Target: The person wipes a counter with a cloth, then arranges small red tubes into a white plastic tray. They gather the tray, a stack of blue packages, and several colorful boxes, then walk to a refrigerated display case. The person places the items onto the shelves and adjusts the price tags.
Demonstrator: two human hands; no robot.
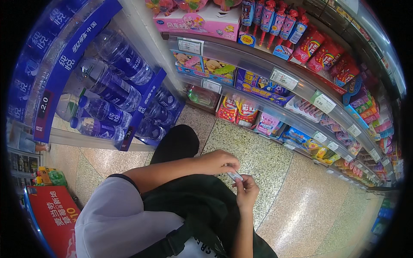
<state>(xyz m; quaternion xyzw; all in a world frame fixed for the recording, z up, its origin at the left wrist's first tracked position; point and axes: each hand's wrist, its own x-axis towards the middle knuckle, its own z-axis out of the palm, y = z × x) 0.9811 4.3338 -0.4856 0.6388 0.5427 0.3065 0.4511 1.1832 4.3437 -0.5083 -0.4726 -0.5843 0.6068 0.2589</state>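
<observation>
Over the speckled floor [271, 161], in front of the dark apron [196, 196], both hands meet at a small, pale, flat item [235, 176], perhaps a price tag or a folded slip. My left hand [221, 163] reaches in from the left with its fingers closed on the upper end of the item. My right hand [247, 190] pinches its lower end between thumb and fingers. What the item bears cannot be made out. A bent knee in black cloth [177, 142] shows just beyond my left forearm.
Candy shelves with price-tag rails [238, 61] curve from the top to the right. Skittles bags [246, 113] stand on the lowest shelf. At the left is a blue rack of water bottles [109, 84]. A red promotional display [51, 216] stands at the lower left.
</observation>
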